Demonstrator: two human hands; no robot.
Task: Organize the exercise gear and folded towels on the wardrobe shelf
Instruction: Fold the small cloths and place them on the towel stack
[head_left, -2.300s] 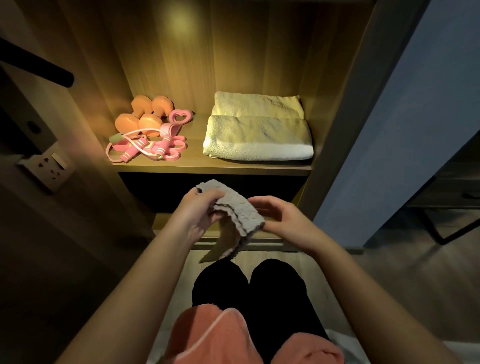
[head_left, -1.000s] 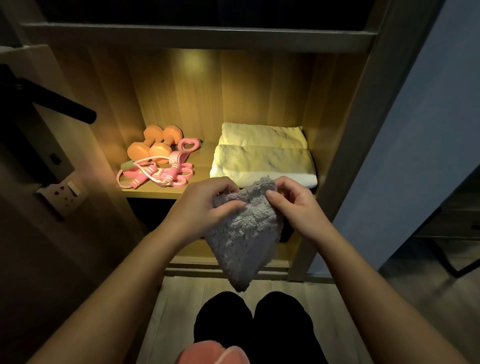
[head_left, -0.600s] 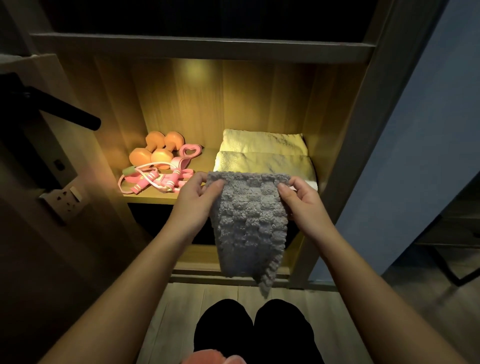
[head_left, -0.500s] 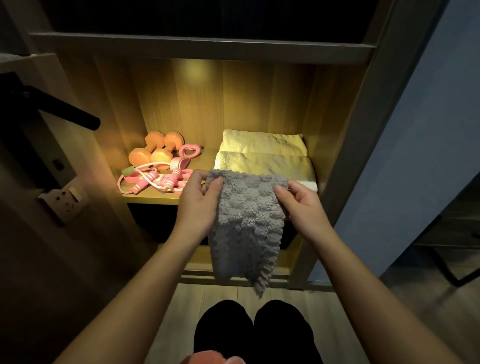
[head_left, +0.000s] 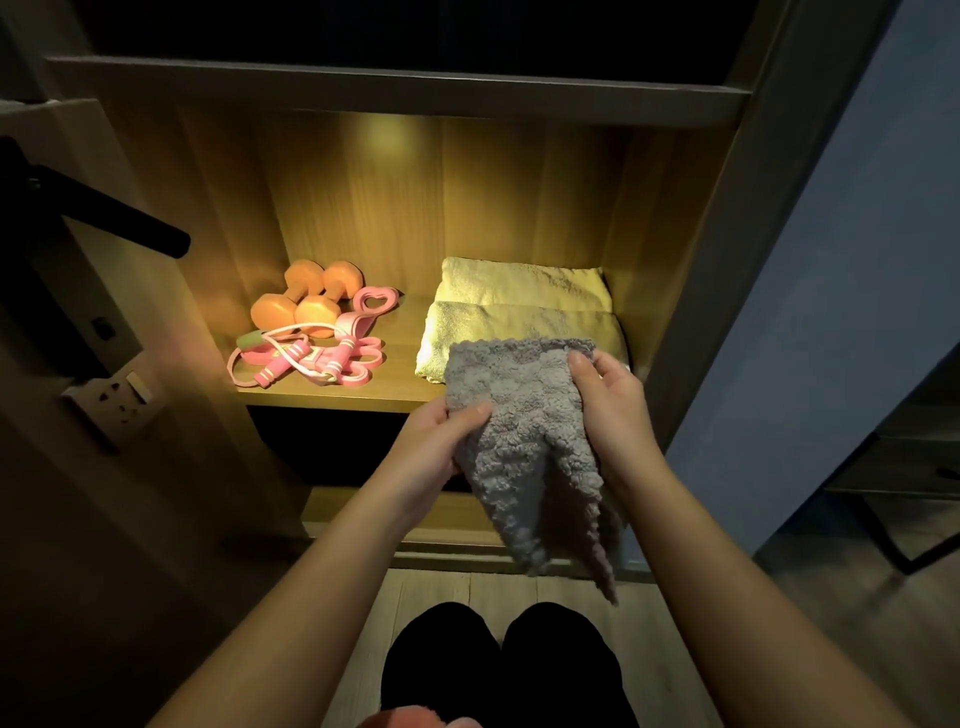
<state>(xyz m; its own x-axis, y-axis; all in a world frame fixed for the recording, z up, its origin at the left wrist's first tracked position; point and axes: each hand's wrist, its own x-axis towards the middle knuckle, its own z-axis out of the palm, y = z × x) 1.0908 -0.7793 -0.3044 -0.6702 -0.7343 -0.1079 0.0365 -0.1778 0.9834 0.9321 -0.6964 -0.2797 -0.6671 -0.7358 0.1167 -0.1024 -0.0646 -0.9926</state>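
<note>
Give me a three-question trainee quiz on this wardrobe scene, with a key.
1. True or false: the grey towel lies folded on the shelf.
2. What sits left of the yellow towels? A) orange dumbbells B) shoes C) books
3. Fill in: the grey towel is held by ___ hands.
Key: 1 false, it hangs from the left hand and right hand; 2 A; 3 both.

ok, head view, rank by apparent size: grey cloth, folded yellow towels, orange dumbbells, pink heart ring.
1. grey cloth and folded yellow towels: alike, unranked; the cloth is nearer and overlaps them.
2. orange dumbbells
3. pink heart ring
</note>
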